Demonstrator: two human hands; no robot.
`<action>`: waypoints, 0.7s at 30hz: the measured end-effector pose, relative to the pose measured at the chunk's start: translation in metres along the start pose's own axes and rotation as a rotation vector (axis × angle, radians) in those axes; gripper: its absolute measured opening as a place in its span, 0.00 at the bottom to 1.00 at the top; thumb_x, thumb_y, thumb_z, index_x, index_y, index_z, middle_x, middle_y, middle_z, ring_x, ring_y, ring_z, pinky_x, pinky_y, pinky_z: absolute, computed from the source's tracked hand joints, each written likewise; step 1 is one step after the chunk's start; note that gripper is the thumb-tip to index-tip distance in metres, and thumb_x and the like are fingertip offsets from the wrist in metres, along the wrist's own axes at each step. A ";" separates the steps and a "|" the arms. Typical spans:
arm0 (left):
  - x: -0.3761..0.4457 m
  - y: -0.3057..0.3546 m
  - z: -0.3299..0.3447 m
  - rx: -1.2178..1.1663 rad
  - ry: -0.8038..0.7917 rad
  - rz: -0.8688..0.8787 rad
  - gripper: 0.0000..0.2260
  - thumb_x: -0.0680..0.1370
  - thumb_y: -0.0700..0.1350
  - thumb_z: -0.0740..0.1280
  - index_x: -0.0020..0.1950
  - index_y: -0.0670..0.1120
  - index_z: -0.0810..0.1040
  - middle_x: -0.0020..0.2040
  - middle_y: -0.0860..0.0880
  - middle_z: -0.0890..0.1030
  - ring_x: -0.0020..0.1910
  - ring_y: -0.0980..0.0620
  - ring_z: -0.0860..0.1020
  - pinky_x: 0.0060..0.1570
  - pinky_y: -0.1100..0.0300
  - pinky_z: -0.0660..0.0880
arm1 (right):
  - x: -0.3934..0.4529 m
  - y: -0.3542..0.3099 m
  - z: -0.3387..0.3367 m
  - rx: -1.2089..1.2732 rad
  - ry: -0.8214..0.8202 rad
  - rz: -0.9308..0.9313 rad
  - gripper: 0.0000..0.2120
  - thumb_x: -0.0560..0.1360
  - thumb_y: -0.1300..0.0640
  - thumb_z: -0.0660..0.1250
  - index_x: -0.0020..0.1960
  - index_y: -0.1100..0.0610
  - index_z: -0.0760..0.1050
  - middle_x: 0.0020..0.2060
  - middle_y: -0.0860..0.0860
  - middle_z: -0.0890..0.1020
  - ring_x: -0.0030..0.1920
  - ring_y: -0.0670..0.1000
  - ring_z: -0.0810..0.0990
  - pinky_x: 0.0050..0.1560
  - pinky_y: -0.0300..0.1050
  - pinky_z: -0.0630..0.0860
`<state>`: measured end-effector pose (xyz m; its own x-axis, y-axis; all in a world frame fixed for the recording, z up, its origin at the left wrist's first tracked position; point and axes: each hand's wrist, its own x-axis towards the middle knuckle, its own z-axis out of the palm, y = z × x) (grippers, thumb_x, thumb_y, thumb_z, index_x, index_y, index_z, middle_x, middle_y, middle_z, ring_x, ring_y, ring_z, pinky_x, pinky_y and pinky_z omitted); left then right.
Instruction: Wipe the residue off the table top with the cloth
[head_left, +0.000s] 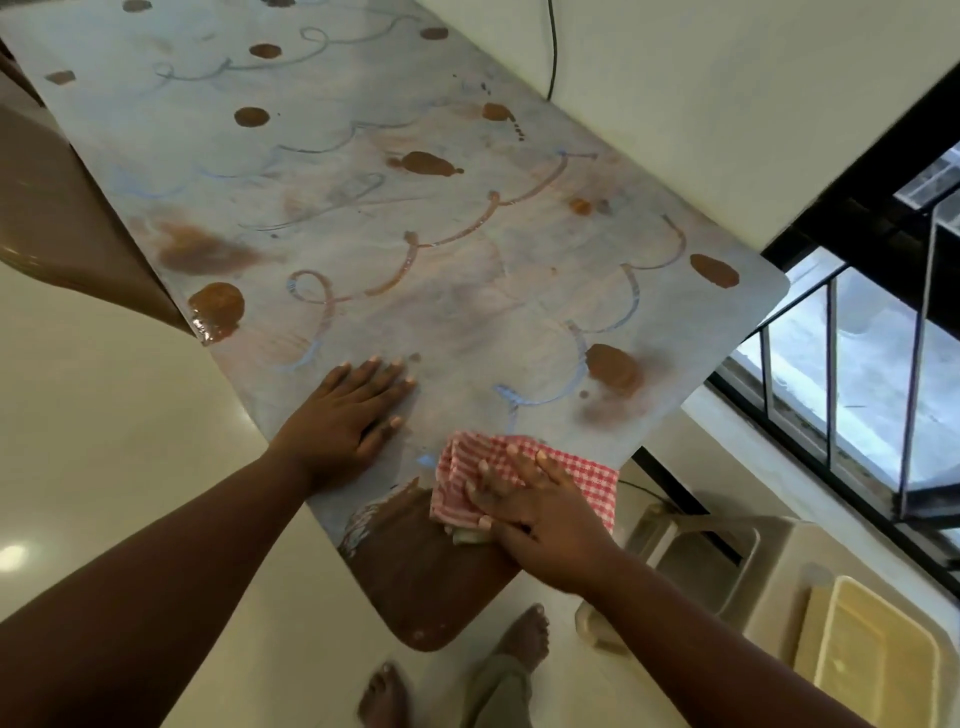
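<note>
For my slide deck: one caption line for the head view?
Right hand presses a red checked cloth on the stained table top; left hand rests flat.

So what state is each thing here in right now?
Table top: dirty, brown blobs and blue swirls all over.
Cloth: crumpled, pressed onto the table's near edge.
Right hand: on the cloth, fingers spread.
Left hand: flat on the table, holding nothing.
Brown smear: beside the cloth, partly streaked.

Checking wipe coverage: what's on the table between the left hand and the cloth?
Head view: only a short bare stretch of smeared grey table top separates the flat left hand from the red-and-white checked cloth; a small blue streak lies there, no brown blob.
</note>
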<state>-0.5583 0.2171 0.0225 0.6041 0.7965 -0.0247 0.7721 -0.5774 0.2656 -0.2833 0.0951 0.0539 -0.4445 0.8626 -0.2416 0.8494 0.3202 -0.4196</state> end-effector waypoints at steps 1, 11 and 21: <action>-0.001 0.000 0.000 0.003 -0.004 -0.003 0.27 0.81 0.62 0.41 0.77 0.53 0.57 0.76 0.52 0.56 0.76 0.49 0.53 0.73 0.55 0.45 | -0.006 0.005 -0.001 -0.024 -0.027 -0.040 0.24 0.78 0.38 0.44 0.72 0.41 0.58 0.71 0.36 0.53 0.74 0.46 0.40 0.72 0.48 0.34; -0.002 0.011 -0.006 0.142 -0.046 -0.034 0.27 0.82 0.60 0.45 0.78 0.50 0.54 0.77 0.47 0.56 0.76 0.45 0.53 0.73 0.52 0.45 | -0.006 0.090 -0.053 -0.016 -0.111 -0.074 0.17 0.80 0.40 0.52 0.68 0.35 0.61 0.67 0.31 0.57 0.73 0.37 0.40 0.74 0.44 0.40; -0.004 0.021 -0.011 0.262 -0.051 -0.083 0.26 0.82 0.58 0.45 0.78 0.49 0.56 0.76 0.45 0.60 0.76 0.44 0.53 0.73 0.46 0.50 | -0.008 0.081 -0.027 -0.131 -0.070 -0.280 0.20 0.80 0.39 0.48 0.69 0.38 0.66 0.68 0.35 0.67 0.73 0.48 0.57 0.70 0.47 0.47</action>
<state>-0.5464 0.2034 0.0388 0.5408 0.8367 -0.0860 0.8400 -0.5426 0.0030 -0.2026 0.1246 0.0457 -0.6811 0.7060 -0.1940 0.7184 0.5932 -0.3633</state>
